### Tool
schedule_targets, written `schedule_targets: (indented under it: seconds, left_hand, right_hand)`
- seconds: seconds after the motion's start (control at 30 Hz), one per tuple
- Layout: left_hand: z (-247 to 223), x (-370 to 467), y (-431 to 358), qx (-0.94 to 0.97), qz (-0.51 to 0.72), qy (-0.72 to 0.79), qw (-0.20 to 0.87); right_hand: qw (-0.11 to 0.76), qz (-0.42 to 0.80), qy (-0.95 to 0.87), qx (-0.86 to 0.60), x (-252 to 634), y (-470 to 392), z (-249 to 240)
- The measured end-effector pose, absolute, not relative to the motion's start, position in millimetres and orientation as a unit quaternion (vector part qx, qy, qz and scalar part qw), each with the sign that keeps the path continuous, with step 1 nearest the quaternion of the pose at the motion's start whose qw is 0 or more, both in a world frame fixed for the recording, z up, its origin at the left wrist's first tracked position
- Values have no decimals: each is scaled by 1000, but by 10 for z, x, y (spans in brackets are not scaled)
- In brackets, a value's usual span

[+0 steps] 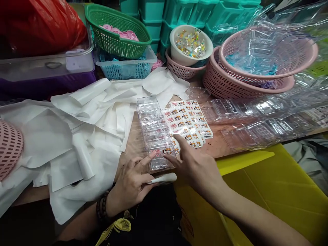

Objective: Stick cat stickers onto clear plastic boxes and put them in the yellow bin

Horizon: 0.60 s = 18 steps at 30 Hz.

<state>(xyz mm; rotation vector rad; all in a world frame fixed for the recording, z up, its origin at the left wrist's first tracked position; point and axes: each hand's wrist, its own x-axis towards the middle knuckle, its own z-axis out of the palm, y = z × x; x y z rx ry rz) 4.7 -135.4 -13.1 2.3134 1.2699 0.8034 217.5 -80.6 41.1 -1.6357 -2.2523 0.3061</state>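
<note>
A row of joined clear plastic boxes (156, 135) lies on the wooden table before me. On the nearest box is a sticker (167, 151) with a cartoon animal and pink print. My left hand (133, 182) rests at that box, its index fingertip on the sticker's pink print. A curled white strip of paper (164, 178) is pinched lower in the same hand. My right hand (193, 162) touches the sticker's right part with one fingertip; another finger stretches over the sticker sheets (187, 119), and it grips nothing visible. These printed sheets lie right beside the boxes.
Loose white backing papers (94, 133) cover the table's left side. More clear plastic packs (261, 131) lie to the right. Behind stand a green basket (120, 41), a white bowl (174, 51) of small wrapped pieces, pink baskets (230, 80) and teal bins (179, 13).
</note>
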Motion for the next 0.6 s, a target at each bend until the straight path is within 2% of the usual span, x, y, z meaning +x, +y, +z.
schedule_targets:
  seconds: [0.03, 0.1, 0.23, 0.3, 0.4, 0.5, 0.6]
  left_hand:
    - [-115, 33, -1354, 816, 305, 445, 206]
    - [-89, 1, -1365, 796, 351, 436, 232]
    - [-63, -70, -1416, 735, 420, 450, 286]
    - [-43, -102, -1443, 715, 418, 464, 315]
    - [42, -126, -1473, 712, 419, 511, 236]
    - [194, -96, -1485, 755, 403, 504, 117]
    - [321, -35, -1461, 819, 324, 445, 160]
  right_hand:
    - [207, 101, -787, -572, 2214, -879, 450]
    - [254, 169, -792, -529, 2292, -1011, 534]
    - [220, 437, -740, -461, 2397, -1189, 581]
    - [240, 498, -672, -493, 2419, -1243, 535]
    - [282, 492, -648, -509, 2416, -1308, 479]
    - [266, 457, -698, -483, 2386, -1363, 511]
    - [227, 447, -737, -454, 2364, -1394, 575]
